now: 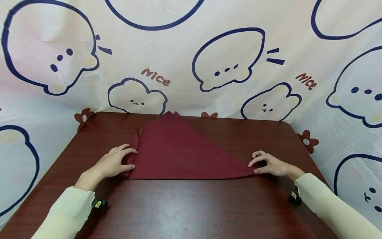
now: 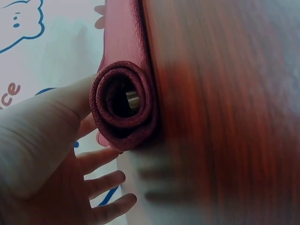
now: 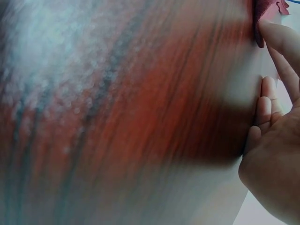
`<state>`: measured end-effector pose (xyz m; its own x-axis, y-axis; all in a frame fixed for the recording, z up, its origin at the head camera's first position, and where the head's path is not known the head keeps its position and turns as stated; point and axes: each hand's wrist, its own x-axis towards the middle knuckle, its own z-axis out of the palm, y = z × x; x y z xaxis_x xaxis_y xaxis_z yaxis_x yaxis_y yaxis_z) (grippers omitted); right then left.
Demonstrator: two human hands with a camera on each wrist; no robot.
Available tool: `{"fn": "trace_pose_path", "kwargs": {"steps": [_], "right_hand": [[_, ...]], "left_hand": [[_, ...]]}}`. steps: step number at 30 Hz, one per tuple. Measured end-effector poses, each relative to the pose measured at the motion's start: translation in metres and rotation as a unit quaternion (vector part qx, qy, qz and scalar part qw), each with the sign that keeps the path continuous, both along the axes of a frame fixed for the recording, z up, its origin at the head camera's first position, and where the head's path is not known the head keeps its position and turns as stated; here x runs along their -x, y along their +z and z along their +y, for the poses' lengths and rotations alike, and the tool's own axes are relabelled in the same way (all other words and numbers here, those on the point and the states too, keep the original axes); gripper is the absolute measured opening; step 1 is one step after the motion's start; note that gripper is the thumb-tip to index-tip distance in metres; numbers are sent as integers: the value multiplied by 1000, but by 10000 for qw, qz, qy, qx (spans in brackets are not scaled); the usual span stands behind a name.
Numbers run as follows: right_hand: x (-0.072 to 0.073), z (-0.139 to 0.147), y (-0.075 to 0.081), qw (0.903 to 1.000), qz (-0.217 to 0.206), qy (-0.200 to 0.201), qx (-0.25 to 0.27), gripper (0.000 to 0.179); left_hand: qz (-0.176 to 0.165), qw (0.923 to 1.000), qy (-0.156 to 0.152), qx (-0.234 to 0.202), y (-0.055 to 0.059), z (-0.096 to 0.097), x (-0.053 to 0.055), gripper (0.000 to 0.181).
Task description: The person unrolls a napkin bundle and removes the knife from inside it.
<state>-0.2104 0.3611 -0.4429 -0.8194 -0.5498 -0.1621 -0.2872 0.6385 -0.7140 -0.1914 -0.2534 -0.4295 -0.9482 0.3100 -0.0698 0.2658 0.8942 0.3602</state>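
A dark red cloth (image 1: 182, 152) lies folded in a triangle, its peak toward the back of the table and its long straight edge toward me. Its left side is rolled into a tube (image 2: 151, 110), whose spiral end faces the left wrist camera. A small pale patch (image 2: 133, 100) shows inside the tube; what it is I cannot tell. My left hand (image 1: 110, 162) holds the roll with thumb and index finger, the other fingers spread. At the right corner, my right hand (image 1: 273, 165) pinches the cloth tip between thumb and index finger; the remaining fingers bend beside it.
The cloth lies on a dark brown wooden table (image 1: 179, 209) with rounded far corners. Behind and beside the table hangs a pale curtain (image 1: 185, 53) printed with blue-outlined cartoon bears and brown flowers. Small black devices (image 1: 99, 204) are strapped at both wrists.
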Motion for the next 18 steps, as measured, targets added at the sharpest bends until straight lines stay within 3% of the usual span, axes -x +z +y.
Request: {"fn": "trace_pose_path", "kwargs": {"steps": [18], "right_hand": [[2, 1, -4, 10000, -14, -17, -31, 18]], "left_hand": [[149, 9998, -20, -107, 1, -12, -3, 51]]}}
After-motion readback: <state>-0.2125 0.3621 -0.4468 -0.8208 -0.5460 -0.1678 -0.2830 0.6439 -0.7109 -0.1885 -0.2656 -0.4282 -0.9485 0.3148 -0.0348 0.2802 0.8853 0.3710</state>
